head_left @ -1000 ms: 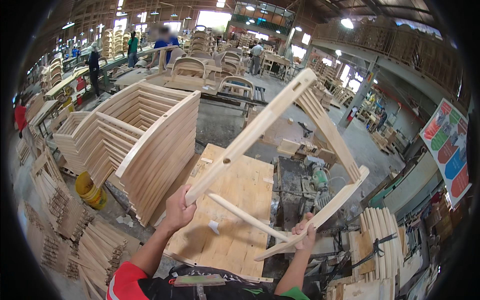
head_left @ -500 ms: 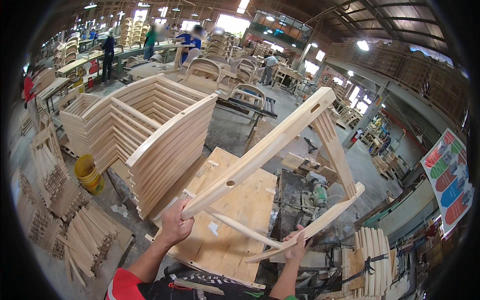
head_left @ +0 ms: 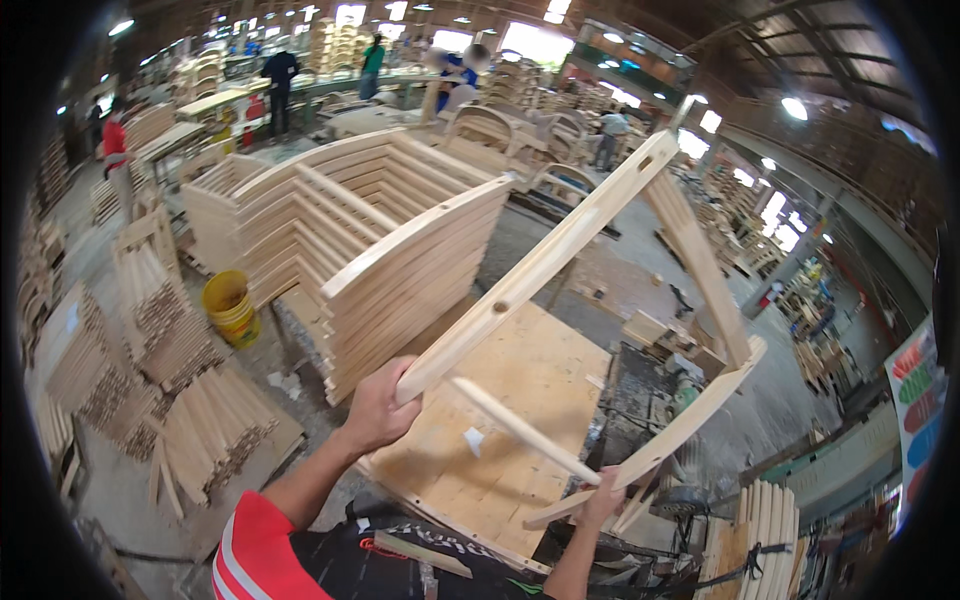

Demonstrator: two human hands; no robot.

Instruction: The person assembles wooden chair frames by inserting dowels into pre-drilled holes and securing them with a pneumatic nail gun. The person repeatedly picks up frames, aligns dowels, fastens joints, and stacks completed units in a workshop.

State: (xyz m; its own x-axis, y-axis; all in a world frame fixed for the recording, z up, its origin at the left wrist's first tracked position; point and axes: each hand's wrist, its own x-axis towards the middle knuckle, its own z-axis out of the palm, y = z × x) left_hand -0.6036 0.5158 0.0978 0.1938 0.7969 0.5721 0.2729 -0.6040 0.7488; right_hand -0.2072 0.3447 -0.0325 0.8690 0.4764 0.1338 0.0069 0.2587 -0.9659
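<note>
I hold a bare wooden chair frame [head_left: 585, 232] tilted in the air with both hands. It has two long curved side pieces, a round rung [head_left: 520, 428] between them and a flat wide rail [head_left: 698, 265] at the far end. My left hand [head_left: 382, 408] is closed round the near end of the left side piece. Near the rung's joint, my right hand [head_left: 603, 497] grips the right side piece, its fingers partly hidden. Below lies a plywood board [head_left: 545, 375]. A tall stack of similar frames [head_left: 415, 265] stands beyond my left hand.
A yellow bucket [head_left: 231, 308] stands left of the stack, by piles of wooden sticks [head_left: 205, 425] on the floor. At lower right is a strapped bundle of curved wooden pieces [head_left: 765, 525]. A green power tool [head_left: 688, 388] lies right of the board. Several people are farther back.
My view has turned left, so the surroundings sit farther right in the picture. The chair frame, still in both hands, has moved left toward the stack.
</note>
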